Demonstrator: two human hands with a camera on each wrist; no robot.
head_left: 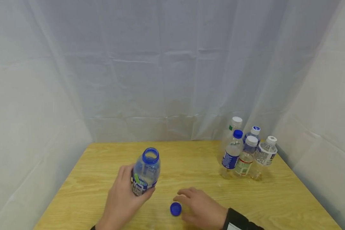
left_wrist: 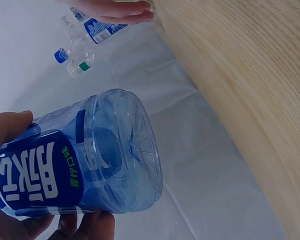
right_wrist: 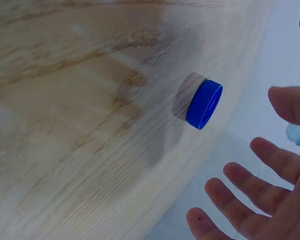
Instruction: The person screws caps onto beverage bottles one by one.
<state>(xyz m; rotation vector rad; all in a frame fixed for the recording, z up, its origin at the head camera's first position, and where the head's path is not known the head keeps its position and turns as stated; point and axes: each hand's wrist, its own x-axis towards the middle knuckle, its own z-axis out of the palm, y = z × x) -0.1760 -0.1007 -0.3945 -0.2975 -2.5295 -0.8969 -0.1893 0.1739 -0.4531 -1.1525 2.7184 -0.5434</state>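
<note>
My left hand (head_left: 121, 197) grips a clear blue plastic bottle (head_left: 146, 174) round its labelled middle and holds it raised, mouth uncovered. In the left wrist view the bottle's base (left_wrist: 135, 150) shows above the table, with a blue label bearing white and green print. A blue bottle cap (head_left: 175, 209) lies on the table, apart from the bottle. Just right of that cap hovers my right hand (head_left: 202, 207), its fingers spread and holding nothing. The right wrist view shows the cap (right_wrist: 205, 104) a short way from the fingertips.
Several capped plastic bottles stand grouped at the table's back right, among them a blue-capped bottle (head_left: 231, 156) and a green-labelled bottle (head_left: 244, 159). White sheeting (head_left: 175, 80) hangs behind the wooden table (head_left: 103, 159) and along both sides.
</note>
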